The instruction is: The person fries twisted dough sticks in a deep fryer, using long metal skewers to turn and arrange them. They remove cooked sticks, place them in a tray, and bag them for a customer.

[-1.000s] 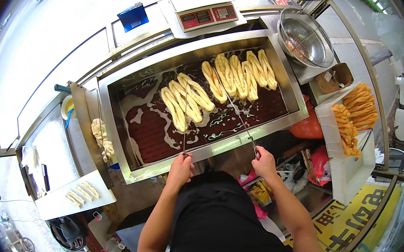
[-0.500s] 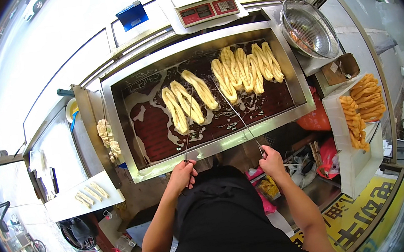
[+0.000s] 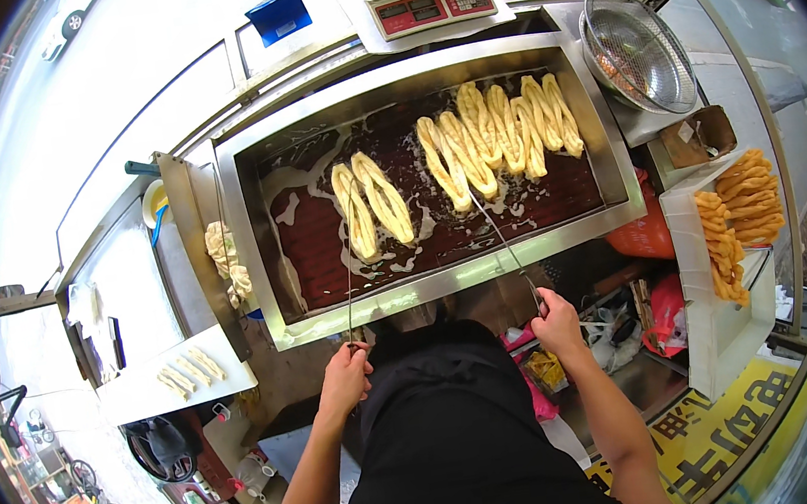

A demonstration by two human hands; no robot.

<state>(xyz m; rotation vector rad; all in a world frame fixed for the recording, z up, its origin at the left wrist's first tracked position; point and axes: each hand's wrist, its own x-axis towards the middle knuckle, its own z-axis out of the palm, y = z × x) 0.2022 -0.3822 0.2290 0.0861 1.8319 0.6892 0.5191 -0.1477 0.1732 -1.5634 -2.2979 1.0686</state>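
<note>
My left hand (image 3: 344, 378) is closed around a long thin metal rod (image 3: 349, 294), whose far end reaches the leftmost of two pale fried dough sticks (image 3: 383, 199). In my right hand (image 3: 558, 322) is another thin metal rod (image 3: 505, 242); it extends up to the lower end of a dough stick (image 3: 467, 153) at the left side of a larger group. That group of several dough sticks (image 3: 507, 130) floats close together at the right of the fryer. Dark oil fills the rectangular steel fryer (image 3: 468, 281), with foam along its left part.
Golden fried dough sticks (image 3: 750, 199) fill a white tray (image 3: 699, 316) at the right. A wire strainer (image 3: 636, 52) rests beyond the fryer's right corner, and a scale (image 3: 432, 7) stands behind. Raw dough strips (image 3: 191, 371) lie on a white board (image 3: 236, 368) at left.
The middle dough stick has moved right and now lies against the right group. My left rod has swung left, away from it. The whole view has shifted slightly.
</note>
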